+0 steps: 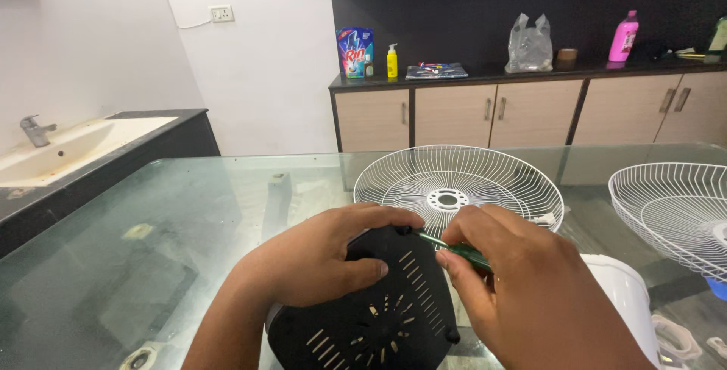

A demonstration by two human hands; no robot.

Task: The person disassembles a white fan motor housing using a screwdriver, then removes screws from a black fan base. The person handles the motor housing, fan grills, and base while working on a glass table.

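A black round fan base (pixel 379 317) with vent slots lies bottom side up on the glass table (pixel 189 218). My left hand (pixel 318 260) grips its upper edge, thumb across the slotted face. My right hand (pixel 522 294) holds a green-handled screwdriver (pixel 454 249), whose thin shaft points left toward the base's top rim near my left index fingertip. A white wire fan grille (pixel 485 173) lies flat just beyond both hands.
A second white wire grille (pixel 674 211) sits at the right, and a white fan body (pixel 628 294) lies beside my right wrist. A sink counter (pixel 68 150) runs along the left wall. Cabinets (pixel 530 112) at the back carry bottles and bags.
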